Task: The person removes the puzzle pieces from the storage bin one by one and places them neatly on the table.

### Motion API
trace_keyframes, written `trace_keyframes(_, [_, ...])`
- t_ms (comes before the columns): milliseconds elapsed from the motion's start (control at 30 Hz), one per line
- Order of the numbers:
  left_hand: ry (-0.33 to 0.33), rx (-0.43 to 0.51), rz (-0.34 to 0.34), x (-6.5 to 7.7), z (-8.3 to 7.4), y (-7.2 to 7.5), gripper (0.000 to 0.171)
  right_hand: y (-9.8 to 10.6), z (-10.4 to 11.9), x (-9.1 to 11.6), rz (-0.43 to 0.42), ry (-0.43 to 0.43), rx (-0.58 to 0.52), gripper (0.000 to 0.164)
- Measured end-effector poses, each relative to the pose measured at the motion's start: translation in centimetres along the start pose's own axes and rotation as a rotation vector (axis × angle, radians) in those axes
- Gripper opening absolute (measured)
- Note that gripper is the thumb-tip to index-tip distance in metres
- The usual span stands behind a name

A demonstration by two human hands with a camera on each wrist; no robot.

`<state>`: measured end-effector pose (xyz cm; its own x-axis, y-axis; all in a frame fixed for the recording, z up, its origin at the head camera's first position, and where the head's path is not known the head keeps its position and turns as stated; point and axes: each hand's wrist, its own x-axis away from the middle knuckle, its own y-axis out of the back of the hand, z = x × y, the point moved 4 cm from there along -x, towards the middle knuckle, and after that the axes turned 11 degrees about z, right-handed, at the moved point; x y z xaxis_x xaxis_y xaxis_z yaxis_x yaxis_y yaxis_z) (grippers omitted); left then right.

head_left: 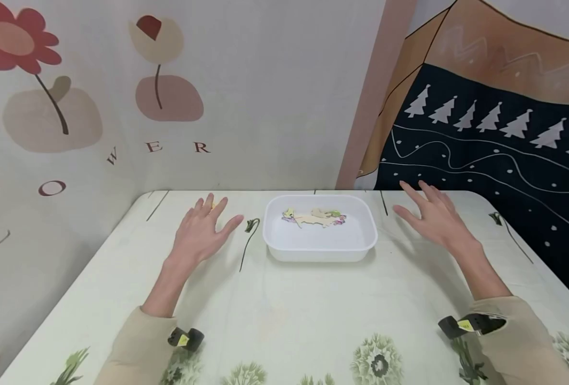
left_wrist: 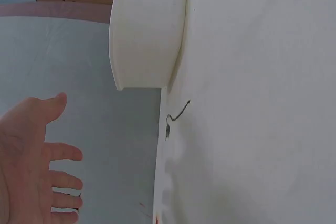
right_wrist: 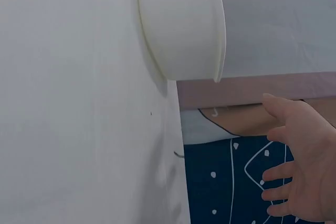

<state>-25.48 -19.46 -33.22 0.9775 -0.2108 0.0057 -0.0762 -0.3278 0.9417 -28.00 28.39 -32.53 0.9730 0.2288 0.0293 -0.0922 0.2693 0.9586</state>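
A white rectangular plastic tub [head_left: 320, 255] stands near the far edge of the table. On its floor lie a few small flat pieces [head_left: 315, 218], beige with yellow, green, pink and purple bits; their kind is too small to tell. To the tub's left, my left hand [head_left: 196, 235] hovers apart from it with fingers spread and nothing held. My right hand [head_left: 433, 219] mirrors it on the other side, fingers extended and thumb towards the tub. Both wrist views show the tub's side wall [left_wrist: 147, 35] away from the spread fingers of each hand.
The table [head_left: 284, 310] wears a pale cloth printed with green flowers and thin stems. Behind it hangs a light curtain [head_left: 274, 107] with flower prints. A dark fabric [head_left: 457, 144] with white trees hangs at the right. A strapped wrist camera [head_left: 186, 338] sits at the left cuff.
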Motion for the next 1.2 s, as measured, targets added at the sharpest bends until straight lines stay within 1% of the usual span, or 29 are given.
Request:
trace_keyframes(200, [0.004, 0.035, -0.03, -0.4, -0.9, -0.3, 0.08, 0.0, 1.0, -0.4, -0.029, 0.02, -0.001, 0.08])
trace_keyframes(300, [0.008, 0.057, -0.029, -0.6, -1.3, -0.5, 0.079, 0.0, 1.6, -0.7, -0.05, 0.033, 0.006, 0.078])
trace_keyframes(467, [0.005, 0.111, -0.036, -1.0, -2.0, -1.0, 0.077, -0.1, 2.7, -1.1, -0.053, 0.037, -0.028, 0.078])
trace_keyframes(700, [0.001, 0.184, -0.007, -1.6, -2.7, -1.6, 0.077, -0.5, 4.1, -1.8, -0.056, 0.07, -0.083, 0.078])
trace_keyframes(900, [-0.001, 0.24, 0.011, -2.3, -3.0, -2.3, 0.079, -1.0, 5.5, -2.5, -0.031, 0.092, -0.116, 0.079])
trace_keyframes(1067, [-0.014, 0.285, 0.005, -3.0, -3.5, -2.9, 0.077, -1.7, 6.7, -3.2, -0.016, 0.133, -0.163, 0.076])
trace_keyframes(1200, [-0.007, 0.332, 0.013, -3.4, -3.9, -3.4, 0.075, -2.2, 7.4, -3.7, -0.015, 0.171, -0.198, 0.07])
